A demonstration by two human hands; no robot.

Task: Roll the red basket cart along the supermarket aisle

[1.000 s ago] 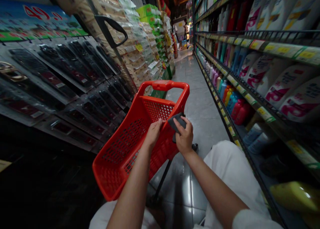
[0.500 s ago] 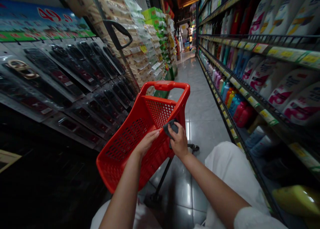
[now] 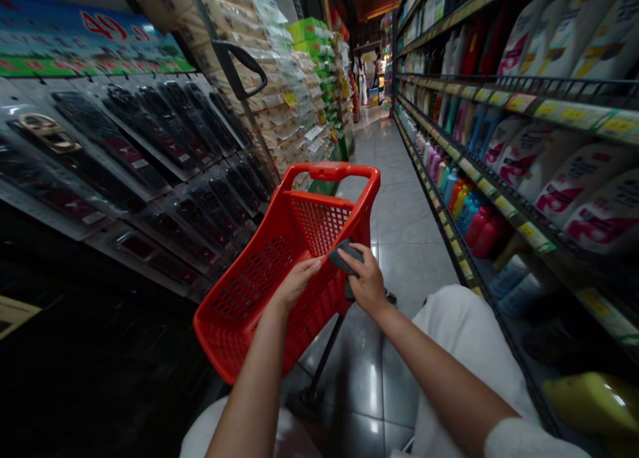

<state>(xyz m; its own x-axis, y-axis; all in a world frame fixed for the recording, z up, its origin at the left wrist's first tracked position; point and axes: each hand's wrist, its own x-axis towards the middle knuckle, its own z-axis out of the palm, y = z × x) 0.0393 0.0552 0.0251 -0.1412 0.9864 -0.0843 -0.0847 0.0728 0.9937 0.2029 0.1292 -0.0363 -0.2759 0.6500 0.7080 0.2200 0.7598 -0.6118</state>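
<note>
A red plastic shopping cart (image 3: 312, 325) with perforated walls stands tilted in front of me on dark legs with wheels. My left hand (image 3: 299, 279) is closed on the cart's near side rim, fingers over the inside. My right hand (image 3: 368, 277) pinches a dark grey cloth (image 3: 345, 253) against the same rim, just right of the left hand. Part of the cloth hangs below the fingers along the outer wall. The fingertips of my left hand are partly hidden by the rim.
Shelves of bottles (image 3: 519, 152) line the right side, close to my knee (image 3: 459, 338). Packaged belts (image 3: 124, 138) hang at left. Stacked packs (image 3: 274, 105) and a pole with a black loop handle (image 3: 244, 68) stand behind the cart. A person (image 3: 361, 75) is far down the aisle.
My right hand and the cloth have shifted slightly right and down along the cart's rim. The left hand stays on the rim, a touch further right.
</note>
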